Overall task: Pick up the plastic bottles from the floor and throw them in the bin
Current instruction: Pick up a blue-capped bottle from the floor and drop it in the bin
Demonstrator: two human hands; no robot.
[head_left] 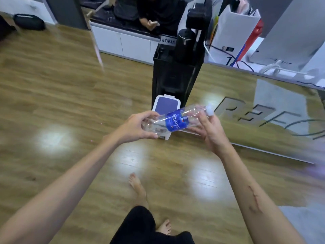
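Standing barefoot on the wooden floor (73, 95), with both arms stretched out ahead. The left hand (139, 127) has its grip curled round the base end of the plastic bottle (177, 119), fingers over the top and thumb underneath. The right hand (209, 131) cups the neck end from below and behind, fingers loosely bent against it rather than clamped, just short of the white cap (210, 110). So the bottle is up in the air, lying almost sideways between the two hands, cap tilted a bit up and away, looks empty.

Right past it is the small white bin (158, 106) with a bluish lid, sitting on the floor against a tall black stand (175, 74). The lid looks flat and closed to me, but the bottle covers part of it and the shot is a bit smeared, so not certain.

For doing this bit well, I'd say: let one hand keep the bottle and use the other to lift the lid, then drop it in base first from close above so it doesn't bounce off the rim. No other bottles visible on the floor from here.
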